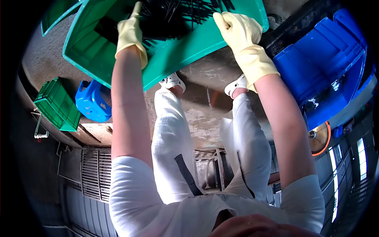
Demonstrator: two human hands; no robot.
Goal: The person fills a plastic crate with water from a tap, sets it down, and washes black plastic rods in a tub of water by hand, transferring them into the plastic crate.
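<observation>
A pale yellow rubber glove covers each of my hands. My left hand [130,31] is over the inside of a large green crate [177,57], one finger stretched out toward the dark contents; its other fingers are partly hidden. Thin black strips [169,15] lie in a loose heap in the crate, some in deep shadow. My right hand [241,31] is closed in a fist over the near right side of the crate. Whatever its fingers hold, if anything, is hidden.
Blue plastic bins [319,59] stand at the right. To the left are a blue stool [93,100], a smaller green crate [59,104] and the corner of another green container [59,15]. My feet, in white clogs [172,81], are on the worn concrete floor close to the crate.
</observation>
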